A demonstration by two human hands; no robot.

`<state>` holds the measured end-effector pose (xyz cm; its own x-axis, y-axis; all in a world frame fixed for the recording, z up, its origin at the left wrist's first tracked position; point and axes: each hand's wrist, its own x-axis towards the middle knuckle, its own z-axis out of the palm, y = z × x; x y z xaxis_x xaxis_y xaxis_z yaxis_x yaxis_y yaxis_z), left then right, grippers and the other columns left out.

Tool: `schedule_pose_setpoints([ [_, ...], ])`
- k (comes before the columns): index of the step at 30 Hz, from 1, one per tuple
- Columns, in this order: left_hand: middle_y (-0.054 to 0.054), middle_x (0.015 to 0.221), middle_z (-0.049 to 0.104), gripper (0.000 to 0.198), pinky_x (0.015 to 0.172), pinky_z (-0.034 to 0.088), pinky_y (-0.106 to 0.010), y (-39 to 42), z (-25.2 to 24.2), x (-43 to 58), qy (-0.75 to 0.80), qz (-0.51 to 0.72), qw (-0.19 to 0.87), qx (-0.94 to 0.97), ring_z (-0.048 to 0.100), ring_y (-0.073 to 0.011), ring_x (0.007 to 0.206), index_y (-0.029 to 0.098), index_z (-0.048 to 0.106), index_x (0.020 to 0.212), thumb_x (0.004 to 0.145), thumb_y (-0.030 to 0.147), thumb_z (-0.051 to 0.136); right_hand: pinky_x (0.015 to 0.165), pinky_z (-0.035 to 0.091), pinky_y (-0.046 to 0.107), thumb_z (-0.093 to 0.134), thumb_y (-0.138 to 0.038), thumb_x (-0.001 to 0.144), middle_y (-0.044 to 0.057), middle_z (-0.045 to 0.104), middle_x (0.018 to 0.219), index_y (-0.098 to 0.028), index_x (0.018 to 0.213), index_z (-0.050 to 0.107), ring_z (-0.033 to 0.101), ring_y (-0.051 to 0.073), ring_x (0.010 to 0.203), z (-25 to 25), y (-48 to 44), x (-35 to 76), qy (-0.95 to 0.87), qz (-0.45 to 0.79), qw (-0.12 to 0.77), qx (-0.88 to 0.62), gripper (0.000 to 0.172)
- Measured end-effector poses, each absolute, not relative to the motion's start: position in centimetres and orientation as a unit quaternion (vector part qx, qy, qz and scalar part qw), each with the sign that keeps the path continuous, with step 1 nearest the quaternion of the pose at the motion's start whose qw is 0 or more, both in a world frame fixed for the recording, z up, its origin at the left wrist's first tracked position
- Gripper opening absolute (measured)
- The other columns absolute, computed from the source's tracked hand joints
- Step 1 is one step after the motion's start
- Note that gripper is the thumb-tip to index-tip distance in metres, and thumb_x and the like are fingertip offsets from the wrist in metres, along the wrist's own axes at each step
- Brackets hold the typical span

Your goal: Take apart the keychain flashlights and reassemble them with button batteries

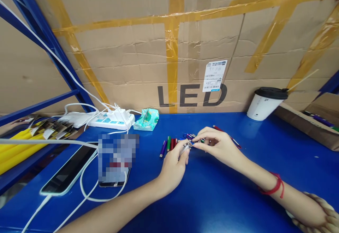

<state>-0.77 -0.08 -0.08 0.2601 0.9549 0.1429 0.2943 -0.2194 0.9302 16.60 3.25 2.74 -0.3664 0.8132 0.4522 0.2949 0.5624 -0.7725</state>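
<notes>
My left hand (pixel 173 167) is closed around a small silver metal tube (pixel 184 149), its end pointing up and to the right. At that end, the thumb and forefinger of my right hand (pixel 218 146) pinch together; whatever is between them is too small to make out. Just left of my fingers lie short coloured tubes, among them a purple tube (pixel 163 149) and a green tube (pixel 168 143), with red ones partly hidden by my left hand. Behind my hands is a small pile of metal clips (pixel 188 136), mostly covered. A red tube (pixel 217 128) shows beyond my right hand.
On the blue table (pixel 212 197) are a phone (pixel 70 169), a second device with a blurred screen (pixel 115 160), white cables, a power strip (pixel 111 120) and a green packet (pixel 146 119). At right stand a paper cup (pixel 265 104) and a cardboard tray (pixel 304 125). A large carton (pixel 132 60) backs the table.
</notes>
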Motion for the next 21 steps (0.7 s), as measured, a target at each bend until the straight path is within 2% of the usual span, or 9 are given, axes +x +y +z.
schedule_pose_setpoints([
  [3,0.003,0.063,0.047,0.028,0.059,0.032,-0.024,-0.11,0.12,-0.83,0.469,0.379,0.404,0.688,0.045,-0.0131,0.059,0.019,0.052,0.112,0.092,0.028,0.036,0.055,0.048,0.025,0.067,-0.038,0.078,0.006,0.058,0.089,-0.019,0.082,0.073,0.056,0.014,0.065,2.73,3.73,17.01,-0.797,0.335,0.397,-0.307,0.02],
  [6,0.002,0.066,0.047,0.026,0.061,0.032,-0.025,-0.14,0.38,-0.88,0.46,0.367,0.394,0.706,0.045,-0.0138,0.062,0.017,0.054,0.109,0.091,0.025,0.036,0.055,0.049,0.026,0.066,-0.038,0.08,0.006,0.057,0.089,-0.019,0.08,0.073,0.057,0.014,0.065,2.67,3.96,17.23,-0.809,0.352,0.379,-0.279,0.02],
  [14,-0.001,0.074,0.051,0.022,0.071,0.035,-0.029,-0.05,0.31,-0.87,0.437,0.341,0.353,0.754,0.046,-0.0171,0.072,0.019,0.055,0.101,0.089,0.02,0.036,0.058,0.047,0.023,0.069,-0.033,0.079,0.005,0.058,0.087,-0.02,0.082,0.073,0.057,0.016,0.077,3.0,4.24,17.59,-0.841,0.296,0.378,-0.249,0.014],
  [18,-0.001,0.071,0.051,0.019,0.072,0.035,-0.03,0.01,0.26,-0.9,0.423,0.32,0.331,0.78,0.047,-0.0173,0.073,0.018,0.054,0.09,0.088,0.017,0.035,0.067,0.048,0.027,0.07,-0.037,0.076,0.004,0.058,0.085,-0.02,0.075,0.073,0.057,0.016,0.076,2.74,4.3,17.73,-0.851,0.28,0.369,-0.249,0.017],
  [21,0.0,0.069,0.05,0.016,0.071,0.035,-0.029,-0.02,0.19,-1.04,0.414,0.314,0.34,0.784,0.047,-0.0167,0.071,0.018,0.051,0.087,0.089,0.017,0.035,0.067,0.047,0.028,0.071,-0.042,0.074,0.004,0.058,0.081,-0.02,0.071,0.073,0.057,0.016,0.073,2.39,4.25,17.7,-0.841,0.289,0.364,-0.276,0.022],
])
